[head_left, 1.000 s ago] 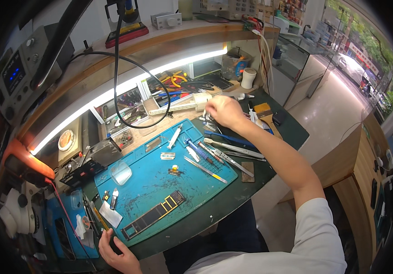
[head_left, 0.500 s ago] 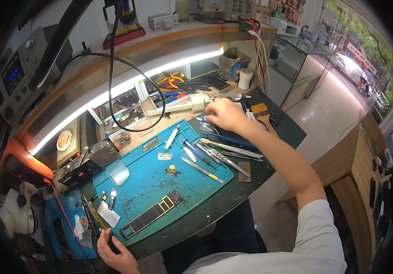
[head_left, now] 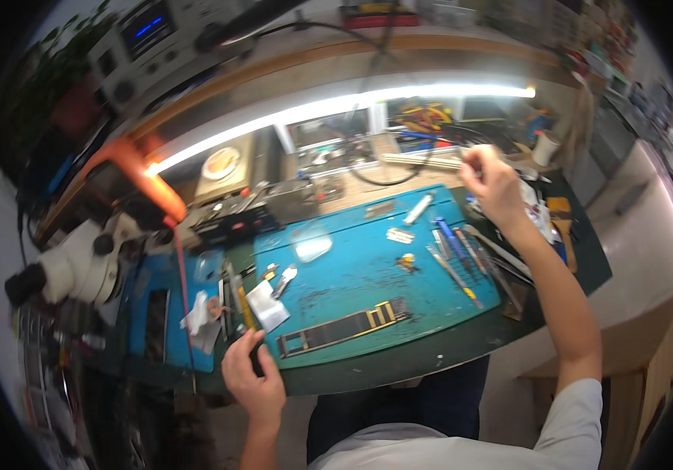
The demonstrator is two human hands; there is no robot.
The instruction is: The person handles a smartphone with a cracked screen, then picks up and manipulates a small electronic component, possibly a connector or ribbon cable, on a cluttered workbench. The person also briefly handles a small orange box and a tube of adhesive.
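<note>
My left hand point(head_left: 254, 374) rests at the bench's front edge by the near left corner of the blue work mat point(head_left: 344, 278). Its thumb and fingers are apart, with nothing seen between them; a thin yellow tool point(head_left: 244, 304) lies just beyond the fingertips. Over the far right of the bench, my right hand point(head_left: 495, 186) is raised with its fingers curled together; anything in them is hidden and blurred. Near it lie long pale sticks point(head_left: 422, 160). A long dark circuit board with gold edging point(head_left: 344, 327) lies on the mat, beside a folded white paper point(head_left: 268, 305).
A clear plastic box point(head_left: 311, 244), a white tube point(head_left: 418, 209) and several slim tools point(head_left: 455, 276) lie on the mat. A white microscope point(head_left: 78, 262) stands left, near a dark flat panel point(head_left: 156, 325). A bright light strip point(head_left: 352, 102) runs under the shelf.
The view has swung left, so the bench sits farther right and the microscope shows more fully. My right hand has drawn away from the small items beneath it, fingers curled; my left hand stays by the mat's corner.
</note>
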